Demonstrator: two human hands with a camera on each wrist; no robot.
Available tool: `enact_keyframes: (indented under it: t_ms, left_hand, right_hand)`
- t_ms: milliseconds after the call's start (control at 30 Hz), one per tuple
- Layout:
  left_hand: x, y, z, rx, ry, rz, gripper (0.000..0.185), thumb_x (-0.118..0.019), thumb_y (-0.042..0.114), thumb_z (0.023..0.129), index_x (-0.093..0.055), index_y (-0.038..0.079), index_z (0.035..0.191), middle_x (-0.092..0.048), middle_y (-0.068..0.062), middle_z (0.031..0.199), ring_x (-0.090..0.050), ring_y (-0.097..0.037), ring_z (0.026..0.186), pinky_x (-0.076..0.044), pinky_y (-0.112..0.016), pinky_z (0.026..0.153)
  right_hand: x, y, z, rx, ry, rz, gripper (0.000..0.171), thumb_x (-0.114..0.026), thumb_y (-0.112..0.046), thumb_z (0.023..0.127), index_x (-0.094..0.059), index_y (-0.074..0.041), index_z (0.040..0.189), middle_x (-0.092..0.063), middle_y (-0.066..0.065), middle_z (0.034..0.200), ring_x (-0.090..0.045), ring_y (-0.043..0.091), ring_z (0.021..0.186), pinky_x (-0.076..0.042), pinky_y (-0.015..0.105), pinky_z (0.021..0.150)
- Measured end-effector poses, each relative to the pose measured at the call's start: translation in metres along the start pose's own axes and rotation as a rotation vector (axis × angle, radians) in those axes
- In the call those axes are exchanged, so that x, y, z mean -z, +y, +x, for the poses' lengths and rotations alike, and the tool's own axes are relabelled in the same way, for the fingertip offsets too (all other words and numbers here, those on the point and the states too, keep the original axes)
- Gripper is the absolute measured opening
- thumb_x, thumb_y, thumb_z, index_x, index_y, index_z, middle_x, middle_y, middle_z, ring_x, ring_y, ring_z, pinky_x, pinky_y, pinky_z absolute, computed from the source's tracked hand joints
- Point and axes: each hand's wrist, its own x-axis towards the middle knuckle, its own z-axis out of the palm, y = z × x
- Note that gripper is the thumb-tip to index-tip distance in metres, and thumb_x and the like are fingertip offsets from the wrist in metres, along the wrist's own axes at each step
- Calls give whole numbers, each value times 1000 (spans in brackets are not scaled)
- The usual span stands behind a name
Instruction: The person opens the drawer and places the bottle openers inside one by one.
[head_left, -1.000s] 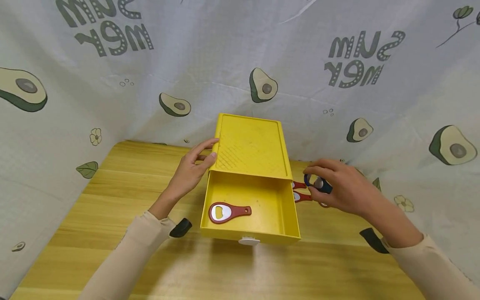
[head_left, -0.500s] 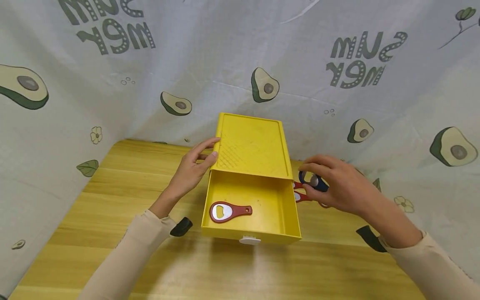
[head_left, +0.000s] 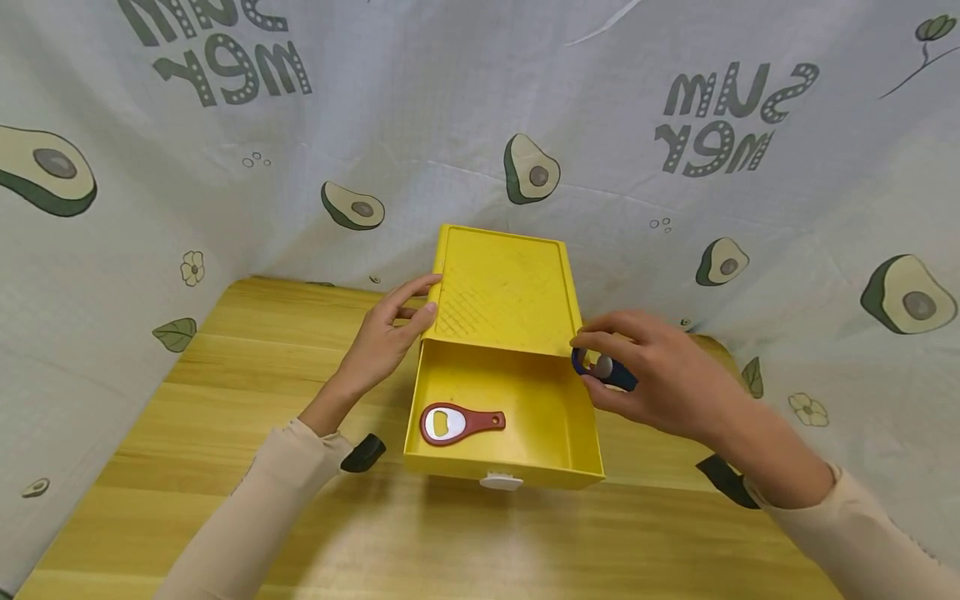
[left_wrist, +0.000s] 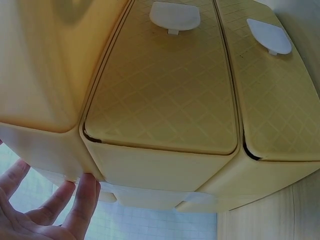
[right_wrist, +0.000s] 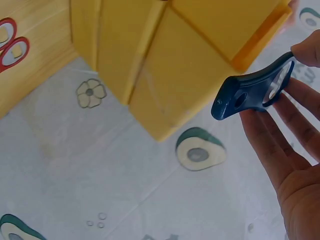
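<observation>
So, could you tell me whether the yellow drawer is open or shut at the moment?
Open. The yellow drawer is pulled out from under its yellow box toward the person, showing its floor, where a red bottle opener lies.

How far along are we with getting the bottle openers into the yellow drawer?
One red opener already lies in the open drawer. The right hand holds the blue opener at the drawer's right edge, not yet inside. The left hand touches the yellow box. Two red openers are left on the table.
</observation>
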Motion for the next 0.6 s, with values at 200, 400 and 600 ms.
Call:
enact_keyframes:
  t_ms: [200,400,600]
  left_hand:
    - [0,1,0,1,3,9,44,-54,37,103,-50,33,147,-50,-6,145,-59,-29,113,-52,-44,88]
    - [0,0,0,-5,-1,6,44,-54,37,103,-50,33,147,-50,-6,145,-58,-31,115,-51,-45,89]
    - [0,-1,0,2,-5,3,44,-54,38,103,-50,34,147,-50,-5,145,-59,-29,114,-52,-46,90]
  right_hand:
    - [-1,-19,13,54,8,37,47,-44,-46,102,-71,-8,109,-65,3,110,-61,16,90,-56,33,73]
    - [-5,-34,21,79,-40,60,28,-72,-28,90,-68,-10,112,-63,1,114,-58,12,92,-53,28,74]
    - [-11,-36,25,77,-43,80,35,-80,-21,82,-69,-10,113,-64,2,114,-60,14,94,-55,31,78]
